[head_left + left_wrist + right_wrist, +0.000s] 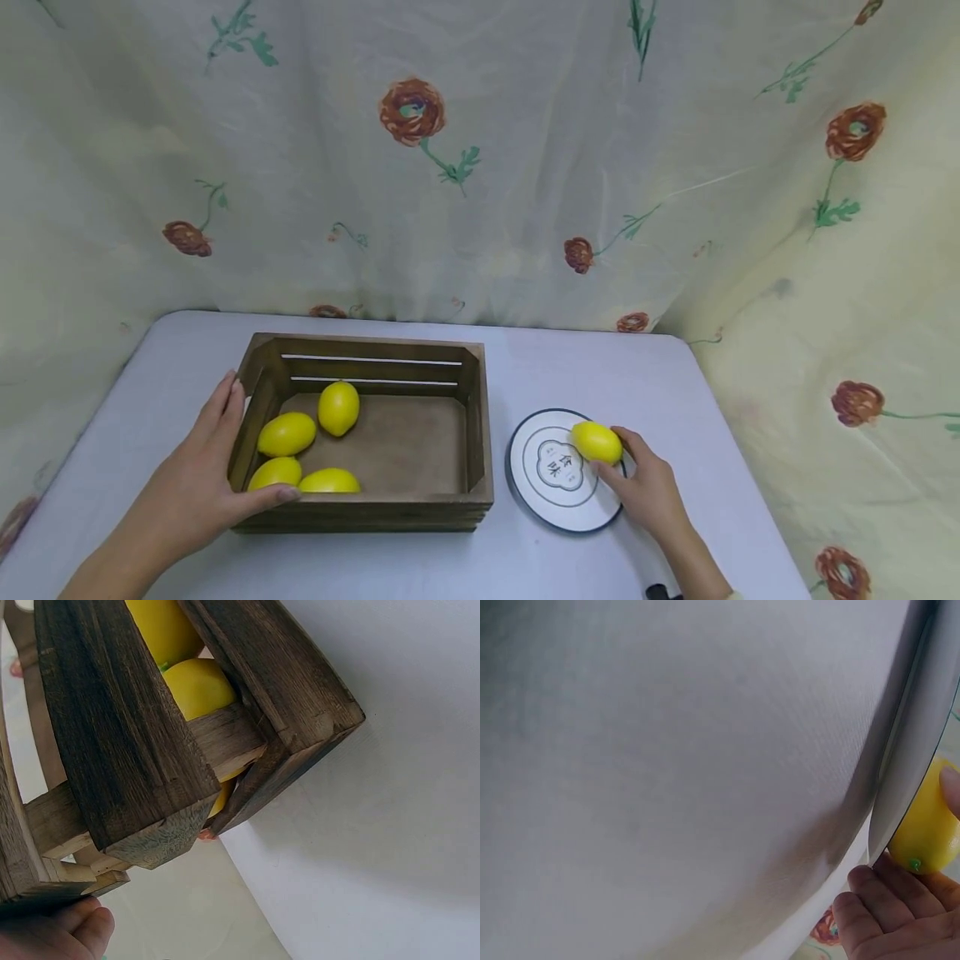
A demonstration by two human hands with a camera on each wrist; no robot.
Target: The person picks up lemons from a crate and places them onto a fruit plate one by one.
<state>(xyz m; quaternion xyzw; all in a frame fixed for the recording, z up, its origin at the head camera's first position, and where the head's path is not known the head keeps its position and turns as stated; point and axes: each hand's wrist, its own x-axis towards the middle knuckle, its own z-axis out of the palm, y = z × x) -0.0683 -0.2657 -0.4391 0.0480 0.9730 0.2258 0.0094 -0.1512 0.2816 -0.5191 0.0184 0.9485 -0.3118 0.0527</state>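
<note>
My right hand (648,487) pinches a yellow lemon (597,442) between thumb and fingers, over the right part of a white plate (531,498) with dark rings and printed characters. In the right wrist view, that lemon (924,829) sits against the plate's rim, its green tip showing. On the left, my left hand (197,475) rests against a brown wooden crate (375,498), fingers straight along its left side and thumb across the front rim. Several lemons (287,434) lie in the left part of the crate. Through its slats, the left wrist view shows lemons (199,686).
A white cloth covers the table (577,367). Behind it and on the right hangs a flowered curtain (510,167). A small black object (658,592) shows at the bottom edge beside the right wrist.
</note>
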